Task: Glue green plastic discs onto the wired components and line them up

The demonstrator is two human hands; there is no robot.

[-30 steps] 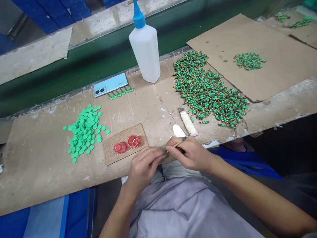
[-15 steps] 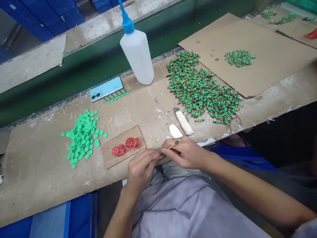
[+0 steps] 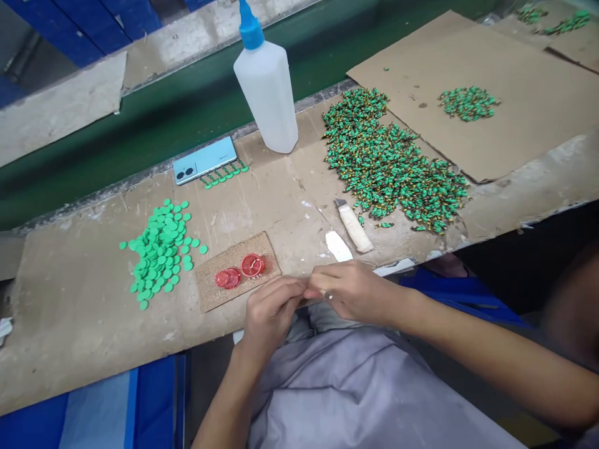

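My left hand (image 3: 274,308) is closed in a pinch at the table's front edge. What its fingertips hold is hidden. Fingertip to fingertip with it, my right hand (image 3: 358,292) is closed around a slim wooden-handled tool (image 3: 328,296), whose metal-looking end points at the camera. Just beyond my left hand lies a cork-like board (image 3: 210,303), bearing a round red cap with glossy liquid (image 3: 251,265) and some stacked red pieces (image 3: 228,278). A flat blade with a wrapped pale handle (image 3: 354,229) and a white flat piece (image 3: 338,247) rest beyond my right hand.
Green discs (image 3: 163,249) are heaped at left. A blue phone (image 3: 206,161) lies behind a row of stemmed discs (image 3: 227,174). A white squeeze bottle (image 3: 269,96) stands upright. Small green-and-gold pieces (image 3: 393,165) fill the right, beside a cardboard sheet (image 3: 515,68).
My right hand has turned, so the tool's end has swung down toward the camera. The green bit between my fingertips no longer shows. The view has shifted slightly.
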